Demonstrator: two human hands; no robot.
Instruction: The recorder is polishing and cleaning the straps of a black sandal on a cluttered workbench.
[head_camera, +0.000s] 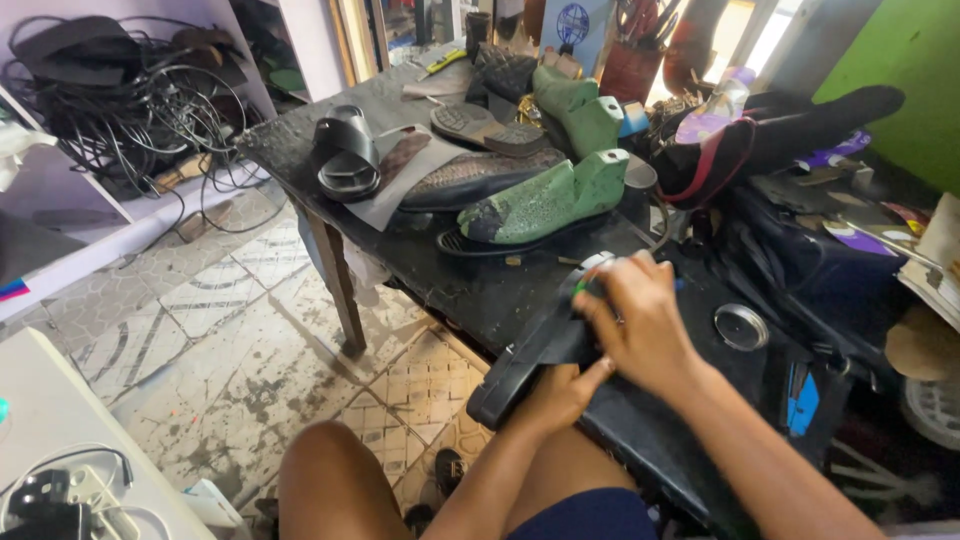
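A: Starting at the left, what is lying there?

B: A tangle of black cables (140, 100) is sitting on a shelf, and below it the patterned floor (230, 340) is showing. Then the dark table (470, 290) is beginning, with a black sandal (347, 152) resting near its left corner.

A: And moving along the table?

B: A dark shoe upper (480, 178) is lying just right of the sandal, touching a green last (545, 203) that is sitting on a black sole. A second green last (578, 110) is standing behind it.

A: Where are the hands working?

B: Near the table's front edge. The left hand (560, 392) is pressing from below against a black sole (530, 365), fingers curled round its edge, gripping it. The sole is tilting off the table edge toward the person's lap.

A: The right one?

B: The right hand (640, 325) is resting on top of the sole's upper end, fingers bent and pinched close together over something small and green; I cannot tell what it is.

A: Further right?

B: A round metal lid (741, 327) is lying on the table, near the right hand.
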